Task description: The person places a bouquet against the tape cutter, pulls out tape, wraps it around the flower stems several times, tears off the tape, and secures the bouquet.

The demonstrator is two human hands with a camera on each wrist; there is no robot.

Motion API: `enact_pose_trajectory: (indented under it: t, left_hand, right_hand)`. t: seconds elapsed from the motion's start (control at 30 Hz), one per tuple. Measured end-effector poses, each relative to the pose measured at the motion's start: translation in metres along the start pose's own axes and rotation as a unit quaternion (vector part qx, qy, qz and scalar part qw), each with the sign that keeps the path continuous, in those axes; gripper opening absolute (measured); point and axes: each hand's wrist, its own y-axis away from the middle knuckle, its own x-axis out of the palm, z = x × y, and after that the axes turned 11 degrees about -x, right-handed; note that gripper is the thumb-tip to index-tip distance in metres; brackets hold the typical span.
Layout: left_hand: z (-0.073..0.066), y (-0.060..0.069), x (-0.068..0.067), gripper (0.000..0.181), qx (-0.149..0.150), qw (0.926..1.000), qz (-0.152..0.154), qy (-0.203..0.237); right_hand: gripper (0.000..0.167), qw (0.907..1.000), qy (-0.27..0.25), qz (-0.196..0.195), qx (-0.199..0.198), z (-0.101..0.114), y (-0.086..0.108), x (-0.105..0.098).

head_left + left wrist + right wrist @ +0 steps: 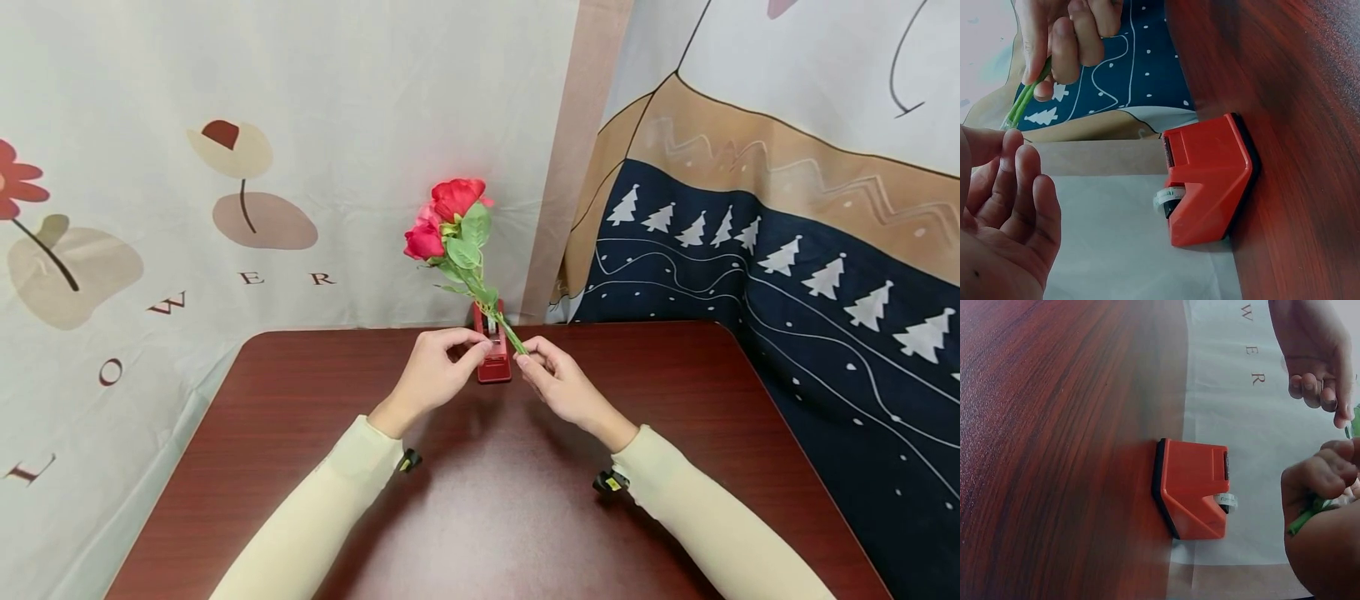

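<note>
My right hand [566,387] grips the green stems [513,335] of red artificial roses [442,217], whose blooms lean up and left. To its left, my left hand [435,375] brings thumb and index finger together beside the stems. At those fingertips in the left wrist view, a small clear strip, seemingly tape [1007,120], shows faintly against the stems. A red tape dispenser [1210,181] with a small tape roll [1169,201] stands on the table below the flowers. In the right wrist view the right hand's fingers partly hide the stems.
The dark red wooden table [495,517] has rounded far corners. Behind it hangs a pale curtain [360,125] with printed flowers and letters. To the right is a navy fabric [787,333] with white trees. Each wrist wears a small black device [611,482].
</note>
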Motion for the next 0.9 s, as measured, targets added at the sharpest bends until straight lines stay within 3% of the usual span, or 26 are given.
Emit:
enact_pose_trajectory:
  t: [0.23,0.4,0.63,0.9]
  left_hand:
    - [-0.0006,-0.0013,-0.0012,0.015,-0.001,1.0000,0.001,-0.004]
    - [-0.0002,-0.0021,-0.0010,0.014,0.006,0.9999,-0.004,-0.011]
    - [-0.0028,-0.0016,-0.0018,0.016,0.006,0.9998,-0.010,-0.014]
    - [-0.0063,-0.0007,-0.0011,0.017,0.001,0.9998,-0.007,-0.017]
  right_hand:
    - [0.030,0.9972,0.072,-0.022,-0.002,-0.0002,-0.0008,0.0005]
    - [0.026,0.9956,0.089,-0.029,0.001,0.0011,-0.0003,0.0028]
    - [0.017,0.9991,0.041,-0.002,0.007,0.0024,0.0005,0.0035]
    - [0.009,0.9991,0.037,0.009,-0.018,-0.0018,-0.0008,0.0063]
